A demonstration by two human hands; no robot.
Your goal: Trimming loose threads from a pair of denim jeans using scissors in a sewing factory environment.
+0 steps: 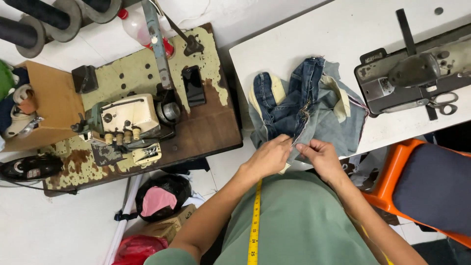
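Both my left hand (269,157) and right hand (321,156) pinch the jeans (304,113) near edge; that frayed seam could tear further if I tug.

Person w/ green short-sleeved tee; sleeve edge shows on left arm, forearms bare. Yellow measuring tape (254,223) w/ black numerals and tick marks hangs down the chest. Left hand (269,157) and right hand (321,156) bare: no gloves, rings or watch.
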